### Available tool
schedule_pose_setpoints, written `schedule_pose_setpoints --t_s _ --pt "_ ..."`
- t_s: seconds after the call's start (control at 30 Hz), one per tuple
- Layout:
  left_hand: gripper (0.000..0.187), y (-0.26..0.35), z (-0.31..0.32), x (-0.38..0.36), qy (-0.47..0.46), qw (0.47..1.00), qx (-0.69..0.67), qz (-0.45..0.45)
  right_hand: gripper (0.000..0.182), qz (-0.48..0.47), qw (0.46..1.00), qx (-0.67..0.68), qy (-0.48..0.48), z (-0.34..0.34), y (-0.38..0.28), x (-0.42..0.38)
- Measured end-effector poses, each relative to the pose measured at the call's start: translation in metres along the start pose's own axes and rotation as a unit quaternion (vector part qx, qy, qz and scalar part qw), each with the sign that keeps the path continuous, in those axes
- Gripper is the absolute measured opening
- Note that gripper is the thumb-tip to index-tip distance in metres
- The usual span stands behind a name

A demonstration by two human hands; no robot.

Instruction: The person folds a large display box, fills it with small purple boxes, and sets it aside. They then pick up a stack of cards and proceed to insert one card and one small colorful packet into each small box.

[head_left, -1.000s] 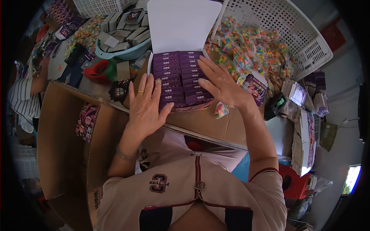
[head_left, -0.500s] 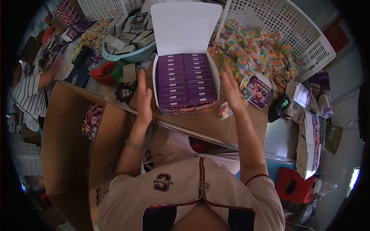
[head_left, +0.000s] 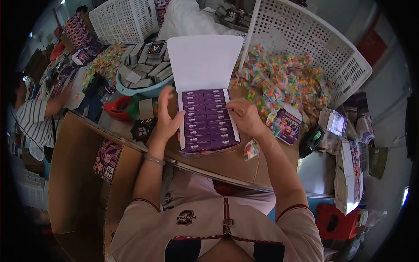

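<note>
A white-lined display box [head_left: 208, 150] stands on the table in front of me, its white lid [head_left: 204, 61] raised at the back. Two columns of small purple packs [head_left: 196, 120] fill it, several in each. My left hand [head_left: 166, 120] is at the box's left side, fingers raised and apart, the thumb by the left side flap. At the right side, my right hand [head_left: 246, 115] has its fingers curled in a pinch on the white side flap [head_left: 233, 124]; its fingertips are partly hidden.
Candy packets [head_left: 283, 70] spill from a tipped white basket [head_left: 323, 48]. A blue basin [head_left: 144, 91] holds stacks of cards. An open carton [head_left: 78, 174] stands at my left, a red tape dispenser [head_left: 117, 108] behind it. Another person's arm [head_left: 54, 102] shows at far left.
Both hands have come inward from beside the box to its two sides. My right fingers have curled onto the right flap. The view has shifted, so the box appears lower.
</note>
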State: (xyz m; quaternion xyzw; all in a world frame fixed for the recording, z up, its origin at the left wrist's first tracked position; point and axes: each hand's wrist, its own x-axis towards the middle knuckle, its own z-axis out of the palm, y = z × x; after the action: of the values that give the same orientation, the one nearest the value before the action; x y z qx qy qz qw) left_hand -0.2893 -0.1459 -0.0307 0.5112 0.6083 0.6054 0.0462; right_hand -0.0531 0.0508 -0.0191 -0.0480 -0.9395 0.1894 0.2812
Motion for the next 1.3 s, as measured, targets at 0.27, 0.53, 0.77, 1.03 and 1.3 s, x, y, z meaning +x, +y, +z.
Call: schedule_pose_setpoints --t_s 0.27,0.53,0.77,1.03,1.3 --pt "0.051 -0.04 0.012 0.03 -0.077 0.939 -0.292 -0.168 0.1 0.185 0.835 0.515 -0.061 0.003 0.029 0.037" --pt "0.021 -0.03 0.009 0.014 0.042 0.98 0.018 0.195 0.03 0.056 0.995 0.072 -0.045 -0.026 -0.039 0.02" --pt "0.046 0.055 -0.035 -0.067 -0.205 0.975 -0.064 0.06 0.061 0.086 0.968 0.094 -0.216 -0.059 -0.103 -0.034" --pt "0.056 0.078 -0.01 -0.072 -0.165 0.965 0.182 0.098 0.062 0.075 0.989 0.065 -0.107 -0.028 -0.086 -0.052" --pt "0.041 0.075 -0.002 -0.078 -0.113 0.955 0.224 0.159 0.056 0.02 0.998 0.041 -0.031 -0.012 -0.084 -0.054"
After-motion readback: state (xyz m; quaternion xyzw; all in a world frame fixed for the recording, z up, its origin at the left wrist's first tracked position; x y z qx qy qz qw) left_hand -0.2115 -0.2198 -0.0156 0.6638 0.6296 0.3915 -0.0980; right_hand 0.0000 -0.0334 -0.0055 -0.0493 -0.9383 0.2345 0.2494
